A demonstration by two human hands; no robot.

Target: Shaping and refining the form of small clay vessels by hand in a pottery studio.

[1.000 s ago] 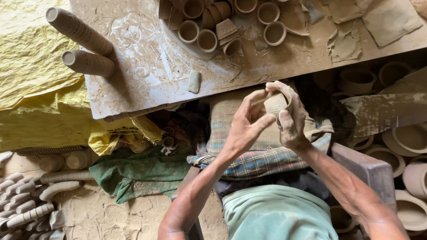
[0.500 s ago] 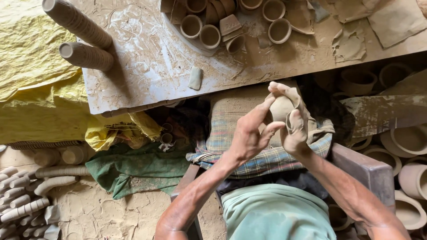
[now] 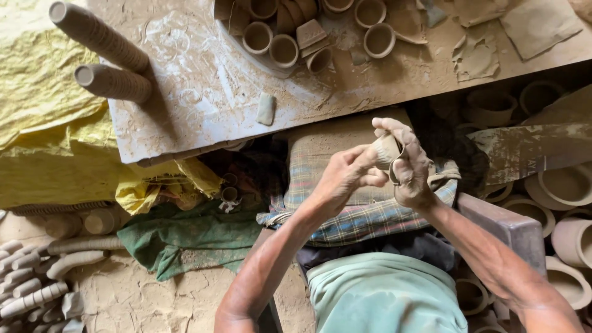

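My left hand (image 3: 345,176) and my right hand (image 3: 410,166) meet over my lap, both closed around a small wet clay cup (image 3: 386,150). The right hand's fingers curl over the cup's rim and far side. The left hand's thumb and fingers pinch its near side. Both hands are smeared with clay. Below them lies a checked cloth (image 3: 364,216) across my lap.
A clay-smeared board (image 3: 203,92) ahead carries several small clay cups (image 3: 283,49), a small clay lump (image 3: 266,108) and flat clay scraps (image 3: 475,55). Two stacks of cups (image 3: 102,37) lie at its left. Yellow plastic sheet (image 3: 43,160), green cloth (image 3: 185,237), larger clay pots (image 3: 564,185) at right.
My left hand closed in from open fingers onto the clay cup held by the right. Both hands stay over the lap, turning slightly.
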